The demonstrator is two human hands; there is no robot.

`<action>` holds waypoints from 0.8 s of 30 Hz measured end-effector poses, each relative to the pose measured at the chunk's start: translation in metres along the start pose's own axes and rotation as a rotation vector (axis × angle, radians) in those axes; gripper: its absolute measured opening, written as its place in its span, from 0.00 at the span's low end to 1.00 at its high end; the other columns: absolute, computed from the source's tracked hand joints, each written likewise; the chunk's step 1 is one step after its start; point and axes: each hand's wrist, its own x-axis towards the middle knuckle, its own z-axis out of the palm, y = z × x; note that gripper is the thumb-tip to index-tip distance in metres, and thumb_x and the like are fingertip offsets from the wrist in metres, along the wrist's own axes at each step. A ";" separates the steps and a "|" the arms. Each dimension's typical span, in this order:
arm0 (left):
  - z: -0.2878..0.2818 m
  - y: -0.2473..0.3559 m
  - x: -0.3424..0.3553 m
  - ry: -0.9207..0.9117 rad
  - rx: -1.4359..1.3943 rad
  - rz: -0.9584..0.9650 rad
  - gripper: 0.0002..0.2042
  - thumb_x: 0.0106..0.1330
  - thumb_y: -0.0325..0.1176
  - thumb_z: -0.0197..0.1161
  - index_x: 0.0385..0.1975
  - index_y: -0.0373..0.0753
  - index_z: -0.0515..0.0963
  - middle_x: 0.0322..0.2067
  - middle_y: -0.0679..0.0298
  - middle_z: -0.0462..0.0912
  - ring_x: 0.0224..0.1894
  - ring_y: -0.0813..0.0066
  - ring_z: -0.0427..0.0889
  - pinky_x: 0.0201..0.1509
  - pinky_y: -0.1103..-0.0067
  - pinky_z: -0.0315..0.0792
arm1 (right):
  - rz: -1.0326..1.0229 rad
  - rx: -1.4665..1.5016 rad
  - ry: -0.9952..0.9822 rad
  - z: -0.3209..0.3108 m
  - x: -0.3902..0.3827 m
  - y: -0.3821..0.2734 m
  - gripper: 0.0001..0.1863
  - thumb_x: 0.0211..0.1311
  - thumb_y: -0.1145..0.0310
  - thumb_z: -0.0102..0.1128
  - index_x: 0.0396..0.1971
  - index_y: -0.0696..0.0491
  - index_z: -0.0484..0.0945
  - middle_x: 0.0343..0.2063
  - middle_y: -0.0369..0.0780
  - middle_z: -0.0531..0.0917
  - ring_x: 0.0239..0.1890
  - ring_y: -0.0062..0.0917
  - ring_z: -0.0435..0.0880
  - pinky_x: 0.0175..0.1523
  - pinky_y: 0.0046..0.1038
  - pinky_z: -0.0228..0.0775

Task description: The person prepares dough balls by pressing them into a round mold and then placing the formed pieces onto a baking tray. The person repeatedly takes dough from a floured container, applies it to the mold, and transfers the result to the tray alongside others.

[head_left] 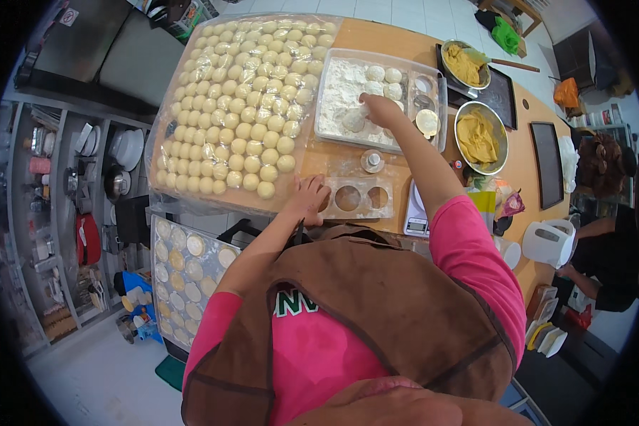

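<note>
My right hand (382,111) reaches into a clear plastic tray (380,55) of white flour (339,79). Its fingers are curled together, and their tips are partly hidden. Beside them lies a flour-coated round piece (353,120); floured dough balls (375,73) sit behind. Along the tray's right side is a floured board with round hollows, one filled with a pale dough round (427,123). My left hand (309,198) lies with fingers apart on the left end of a wooden mould (363,204) with round holes. A small round knobbed tool (372,161) stands beyond the mould.
Rows of yellow dough balls (240,115) lie under plastic sheeting at left. Two metal bowls of yellow filling (478,136), a white scale (416,213) and dark baking trays (545,163) occupy the right. A tray of flat rounds (184,273) stands lower left. Another person's arm (582,281) shows at right.
</note>
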 end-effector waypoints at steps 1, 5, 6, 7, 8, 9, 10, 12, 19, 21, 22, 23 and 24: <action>-0.001 0.000 0.002 -0.004 0.014 0.029 0.42 0.34 0.39 0.77 0.57 0.46 0.66 0.65 0.52 0.58 0.70 0.49 0.52 0.69 0.37 0.40 | 0.009 0.000 0.044 0.001 -0.004 -0.001 0.24 0.48 0.74 0.67 0.49 0.51 0.75 0.44 0.46 0.82 0.48 0.42 0.80 0.52 0.39 0.72; -0.005 -0.001 0.018 -0.025 0.122 0.119 0.42 0.36 0.44 0.78 0.57 0.44 0.66 0.65 0.51 0.58 0.70 0.48 0.54 0.69 0.38 0.40 | 0.015 0.180 0.314 0.004 -0.020 0.004 0.22 0.52 0.76 0.63 0.50 0.53 0.75 0.42 0.46 0.84 0.45 0.36 0.83 0.51 0.34 0.75; -0.007 -0.002 0.023 -0.031 0.121 0.130 0.42 0.36 0.44 0.78 0.57 0.44 0.66 0.65 0.51 0.58 0.70 0.48 0.54 0.69 0.38 0.40 | 0.028 0.180 0.314 0.006 -0.026 0.007 0.22 0.52 0.76 0.63 0.50 0.53 0.75 0.42 0.46 0.84 0.45 0.36 0.83 0.51 0.34 0.75; -0.007 -0.003 0.026 -0.030 0.134 0.142 0.42 0.36 0.44 0.78 0.57 0.44 0.67 0.65 0.51 0.59 0.70 0.49 0.54 0.69 0.38 0.41 | 0.135 0.537 0.346 0.005 -0.029 0.006 0.22 0.51 0.78 0.64 0.49 0.55 0.76 0.42 0.45 0.84 0.44 0.32 0.84 0.50 0.31 0.75; -0.007 -0.004 0.030 -0.029 0.148 0.156 0.42 0.36 0.45 0.78 0.56 0.44 0.67 0.65 0.51 0.59 0.70 0.49 0.54 0.69 0.39 0.42 | 0.245 0.895 0.375 0.005 -0.034 0.005 0.21 0.50 0.79 0.65 0.48 0.57 0.77 0.41 0.44 0.85 0.43 0.28 0.84 0.49 0.28 0.76; -0.006 -0.004 0.032 -0.031 0.145 0.163 0.42 0.36 0.45 0.78 0.56 0.44 0.67 0.65 0.51 0.59 0.70 0.49 0.54 0.69 0.39 0.42 | 0.252 0.892 0.377 0.008 -0.044 0.003 0.21 0.50 0.79 0.65 0.48 0.57 0.77 0.41 0.44 0.85 0.43 0.28 0.84 0.49 0.28 0.76; -0.003 -0.006 0.033 -0.011 0.142 0.148 0.43 0.35 0.43 0.79 0.56 0.44 0.66 0.64 0.52 0.59 0.69 0.50 0.55 0.69 0.38 0.42 | 0.246 1.128 0.291 0.008 -0.056 -0.011 0.20 0.49 0.80 0.66 0.46 0.58 0.78 0.40 0.42 0.84 0.42 0.25 0.83 0.48 0.26 0.75; -0.001 -0.008 0.037 0.006 0.139 0.148 0.43 0.34 0.41 0.79 0.56 0.44 0.66 0.64 0.53 0.60 0.69 0.51 0.56 0.68 0.36 0.42 | 0.268 1.347 0.099 0.018 -0.090 -0.031 0.20 0.47 0.80 0.68 0.44 0.58 0.79 0.40 0.39 0.84 0.41 0.22 0.82 0.46 0.24 0.75; 0.000 -0.011 0.046 -0.007 0.136 0.197 0.47 0.33 0.44 0.80 0.59 0.44 0.64 0.65 0.55 0.60 0.70 0.54 0.55 0.70 0.40 0.44 | 0.255 0.759 -0.228 0.096 -0.149 -0.078 0.21 0.43 0.76 0.72 0.42 0.56 0.81 0.36 0.39 0.86 0.40 0.25 0.84 0.48 0.30 0.75; -0.001 -0.010 0.047 -0.012 0.140 0.210 0.48 0.33 0.44 0.81 0.60 0.44 0.64 0.65 0.55 0.60 0.70 0.54 0.55 0.70 0.40 0.44 | 0.232 0.732 -0.208 0.106 -0.153 -0.081 0.20 0.43 0.74 0.73 0.41 0.55 0.82 0.34 0.41 0.86 0.40 0.27 0.84 0.48 0.31 0.75; 0.003 -0.014 0.046 -0.001 0.144 0.195 0.48 0.33 0.45 0.80 0.60 0.44 0.63 0.65 0.55 0.60 0.70 0.55 0.55 0.70 0.40 0.44 | 0.278 0.597 -0.142 0.095 -0.150 -0.088 0.20 0.45 0.73 0.71 0.43 0.54 0.81 0.36 0.42 0.85 0.42 0.31 0.84 0.49 0.31 0.75; 0.004 -0.015 0.045 0.007 0.148 0.186 0.49 0.33 0.45 0.80 0.60 0.44 0.63 0.66 0.56 0.59 0.71 0.55 0.54 0.69 0.40 0.45 | 0.328 0.462 -0.072 0.084 -0.151 -0.094 0.21 0.47 0.72 0.70 0.45 0.53 0.80 0.39 0.44 0.85 0.43 0.35 0.84 0.49 0.32 0.74; 0.005 -0.016 0.045 0.008 0.146 0.183 0.49 0.33 0.45 0.80 0.60 0.44 0.63 0.66 0.56 0.59 0.71 0.55 0.54 0.69 0.40 0.45 | 0.325 0.461 -0.075 0.075 -0.152 -0.095 0.21 0.47 0.72 0.70 0.45 0.53 0.80 0.39 0.44 0.85 0.43 0.35 0.84 0.49 0.32 0.74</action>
